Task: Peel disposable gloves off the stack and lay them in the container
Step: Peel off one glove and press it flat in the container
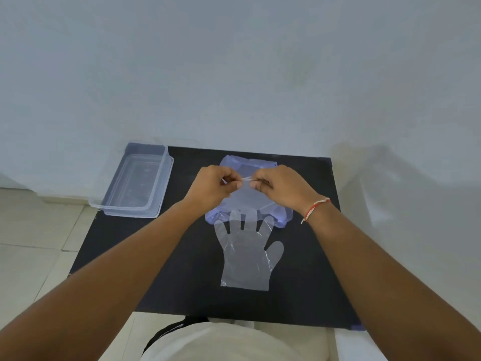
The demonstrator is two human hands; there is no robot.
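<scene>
A bluish stack of thin disposable gloves (235,162) lies at the back middle of a black mat (307,256). My left hand (213,185) and my right hand (282,188) meet above it, both pinching the cuff edge of a clear glove (246,194) lifted off the stack. A separate clear glove (248,256) lies flat on the mat in front of the stack, fingers pointing away from me. A clear plastic container (112,205) stands at the mat's back left corner; whether it holds any glove is unclear.
The mat lies on a pale tiled floor (31,256) against a light wall (234,74). My lap in light clothing (221,345) is at the mat's near edge. A red and white thread (316,207) circles my right wrist.
</scene>
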